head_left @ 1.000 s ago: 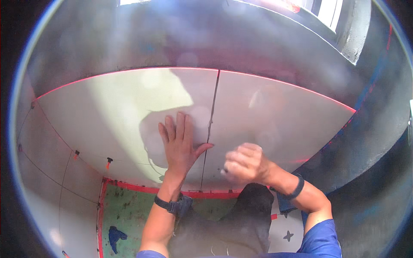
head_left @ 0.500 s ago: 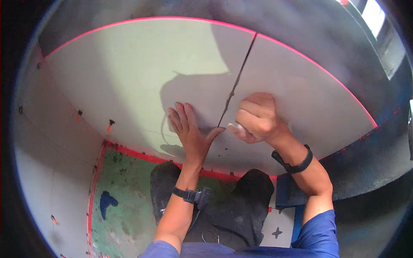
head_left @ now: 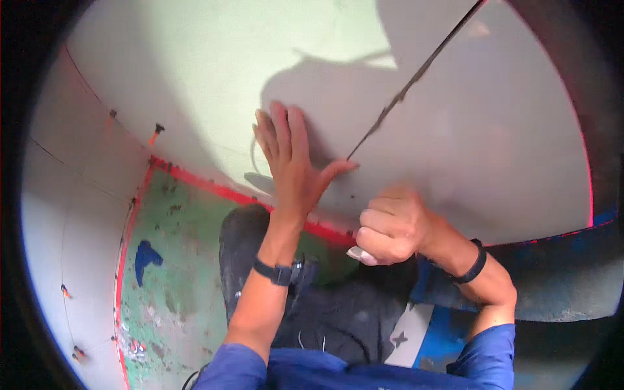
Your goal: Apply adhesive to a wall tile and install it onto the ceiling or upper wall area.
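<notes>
Fingers of the left hand (head_left: pixel 292 166) lie flat and close together, thumb splayed toward the joint (head_left: pixel 416 78), palm pressed to the left tile (head_left: pixel 195 71) as if to steady it. Right hand (head_left: pixel 390 227) is curled in a fist around a small pale piece (head_left: pixel 359 255), beside the right tile (head_left: pixel 494 149). Both tiles look smooth, matte and pale; green rough floor (head_left: pixel 188 260) lies below.
</notes>
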Action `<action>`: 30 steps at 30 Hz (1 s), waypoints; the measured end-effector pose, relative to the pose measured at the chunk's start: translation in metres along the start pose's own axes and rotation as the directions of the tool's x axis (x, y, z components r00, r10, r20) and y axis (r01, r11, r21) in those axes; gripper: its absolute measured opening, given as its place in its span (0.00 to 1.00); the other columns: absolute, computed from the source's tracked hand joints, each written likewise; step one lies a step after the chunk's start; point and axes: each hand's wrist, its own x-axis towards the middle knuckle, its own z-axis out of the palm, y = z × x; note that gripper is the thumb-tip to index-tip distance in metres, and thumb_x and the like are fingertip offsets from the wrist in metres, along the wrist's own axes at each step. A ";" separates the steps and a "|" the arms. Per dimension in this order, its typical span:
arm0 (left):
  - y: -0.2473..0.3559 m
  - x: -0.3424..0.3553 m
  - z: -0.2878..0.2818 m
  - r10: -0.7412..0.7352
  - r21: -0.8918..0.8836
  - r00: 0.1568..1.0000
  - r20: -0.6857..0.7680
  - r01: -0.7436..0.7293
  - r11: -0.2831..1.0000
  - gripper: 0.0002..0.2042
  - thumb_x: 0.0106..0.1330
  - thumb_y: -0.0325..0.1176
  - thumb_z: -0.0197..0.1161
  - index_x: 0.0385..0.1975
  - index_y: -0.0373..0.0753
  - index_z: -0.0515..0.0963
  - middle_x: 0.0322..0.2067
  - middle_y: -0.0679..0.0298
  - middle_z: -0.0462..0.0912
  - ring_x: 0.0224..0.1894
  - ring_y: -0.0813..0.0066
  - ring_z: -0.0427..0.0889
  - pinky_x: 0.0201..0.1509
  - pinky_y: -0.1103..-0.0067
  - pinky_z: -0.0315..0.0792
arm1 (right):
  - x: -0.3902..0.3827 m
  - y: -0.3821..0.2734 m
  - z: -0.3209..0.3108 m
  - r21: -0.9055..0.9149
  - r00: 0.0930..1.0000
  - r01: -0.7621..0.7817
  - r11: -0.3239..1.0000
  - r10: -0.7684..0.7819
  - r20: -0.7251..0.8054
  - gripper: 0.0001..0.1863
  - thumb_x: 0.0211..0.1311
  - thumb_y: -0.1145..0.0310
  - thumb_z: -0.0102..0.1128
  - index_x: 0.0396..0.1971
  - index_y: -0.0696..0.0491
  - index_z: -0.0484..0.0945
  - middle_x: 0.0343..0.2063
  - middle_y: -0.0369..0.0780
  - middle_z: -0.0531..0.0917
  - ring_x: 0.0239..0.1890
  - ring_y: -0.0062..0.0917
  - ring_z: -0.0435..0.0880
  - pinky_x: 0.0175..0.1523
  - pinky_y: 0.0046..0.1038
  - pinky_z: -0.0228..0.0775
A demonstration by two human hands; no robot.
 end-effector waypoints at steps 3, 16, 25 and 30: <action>0.002 0.008 -0.001 0.024 -0.023 0.999 -0.041 -0.025 0.999 0.58 0.41 0.60 0.73 0.68 0.30 0.52 0.71 0.44 0.45 0.71 0.32 0.41 0.69 0.44 0.41 | 0.000 0.032 0.005 -0.175 1.000 0.005 0.985 -0.009 -0.023 0.16 0.28 0.62 0.62 0.12 0.49 0.61 0.13 0.34 0.62 0.15 0.26 0.68 0.19 0.30 0.58; -0.007 0.000 0.002 0.062 -0.017 0.996 -0.061 -0.064 0.998 0.57 0.42 0.60 0.72 0.69 0.33 0.52 0.71 0.44 0.46 0.71 0.32 0.42 0.69 0.44 0.41 | -0.027 0.022 0.043 -0.078 0.999 -0.010 0.997 0.014 0.052 0.13 0.36 0.64 0.62 0.12 0.48 0.64 0.13 0.33 0.65 0.16 0.27 0.71 0.20 0.32 0.62; -0.003 0.000 0.003 0.045 -0.020 0.999 -0.018 -0.045 0.999 0.57 0.42 0.60 0.72 0.69 0.32 0.52 0.71 0.44 0.45 0.71 0.33 0.41 0.69 0.44 0.41 | -0.055 0.019 0.097 0.027 0.998 0.006 1.000 -0.008 0.068 0.14 0.42 0.62 0.66 0.13 0.47 0.67 0.15 0.32 0.68 0.16 0.25 0.70 0.20 0.31 0.61; -0.008 -0.003 0.002 0.055 0.002 0.998 -0.034 -0.055 0.998 0.57 0.41 0.59 0.72 0.69 0.32 0.52 0.71 0.43 0.45 0.71 0.33 0.42 0.69 0.44 0.41 | -0.054 0.031 0.094 -0.086 0.983 0.061 0.994 -0.045 0.181 0.13 0.43 0.62 0.65 0.14 0.47 0.68 0.16 0.33 0.67 0.16 0.27 0.71 0.21 0.31 0.63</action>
